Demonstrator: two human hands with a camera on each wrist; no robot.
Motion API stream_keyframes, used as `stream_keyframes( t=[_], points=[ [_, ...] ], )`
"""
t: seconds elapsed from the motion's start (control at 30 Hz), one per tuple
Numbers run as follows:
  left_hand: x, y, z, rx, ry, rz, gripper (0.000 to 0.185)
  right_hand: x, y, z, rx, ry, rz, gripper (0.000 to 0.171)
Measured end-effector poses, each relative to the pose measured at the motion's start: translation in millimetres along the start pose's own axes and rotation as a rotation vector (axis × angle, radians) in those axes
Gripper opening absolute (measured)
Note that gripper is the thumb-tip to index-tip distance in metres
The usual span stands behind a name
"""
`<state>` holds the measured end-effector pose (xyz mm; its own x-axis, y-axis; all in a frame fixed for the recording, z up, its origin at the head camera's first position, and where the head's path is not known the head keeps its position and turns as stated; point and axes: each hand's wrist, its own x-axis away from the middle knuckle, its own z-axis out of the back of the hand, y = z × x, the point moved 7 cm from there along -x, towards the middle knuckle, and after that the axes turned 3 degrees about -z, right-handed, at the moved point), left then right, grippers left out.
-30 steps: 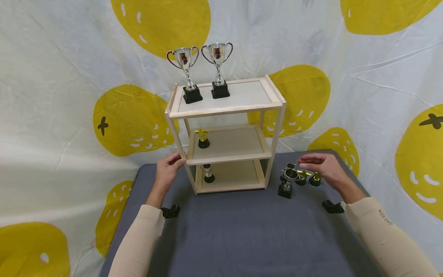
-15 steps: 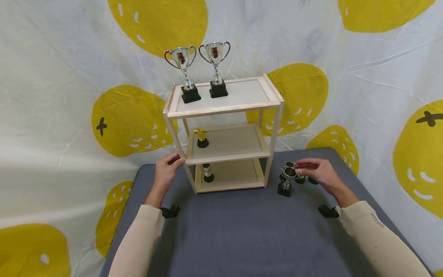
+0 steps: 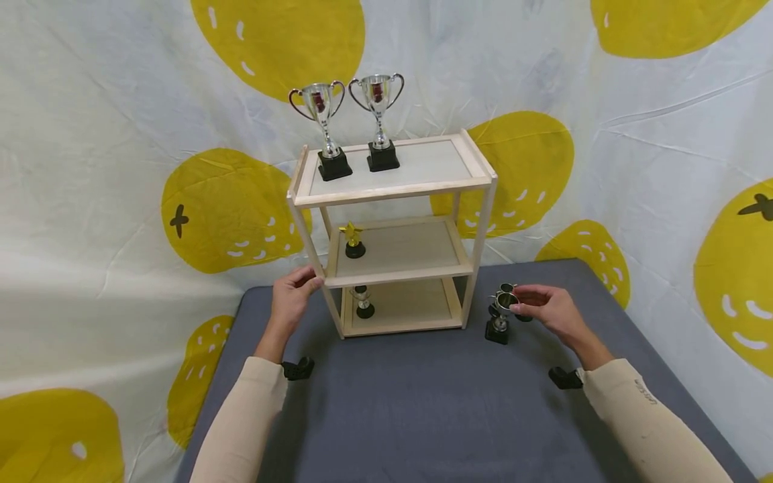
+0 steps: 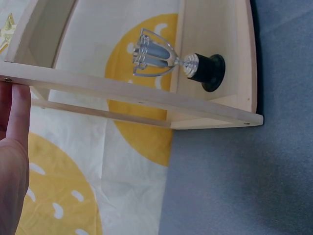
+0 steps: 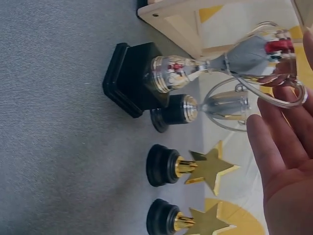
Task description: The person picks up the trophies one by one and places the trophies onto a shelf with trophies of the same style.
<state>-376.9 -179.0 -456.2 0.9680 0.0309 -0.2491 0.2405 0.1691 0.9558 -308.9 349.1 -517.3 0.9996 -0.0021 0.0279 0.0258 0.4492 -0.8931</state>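
Front silver trophy stands upright on the grey worktop, right of the wooden shelf — the right hand has its fingers loosely extended at the cup's handle, contact hard to tell. The left hand pinches the shelf's front left post.

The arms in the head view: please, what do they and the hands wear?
The left sleeve and right sleeve are beige; the right bears small dark lettering. A black piece juts out at each wrist. The left hand and right hand wear no gloves.
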Motion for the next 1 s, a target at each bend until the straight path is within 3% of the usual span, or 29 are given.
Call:
stream_keyframes(
  t=[0.37, 0.6, 1.0],
  points=[
    [2.3, -0.7, 0.4, 0.000, 0.000, 0.007, 0.035, -5, 9, -14, 0.058, 0.030, -0.003, 0.063],
    [1.8, 0.2, -0.3, 0.007, 0.002, 0.011, 0.035, -2, 13, -17, 0.044, 0.066, 0.009, 0.061],
    [0.3, 2.8, -1.8, -0.013, -0.004, -0.008, 0.032, -2, 15, -17, 0.133, 0.159, 0.033, 0.059]
  ],
)
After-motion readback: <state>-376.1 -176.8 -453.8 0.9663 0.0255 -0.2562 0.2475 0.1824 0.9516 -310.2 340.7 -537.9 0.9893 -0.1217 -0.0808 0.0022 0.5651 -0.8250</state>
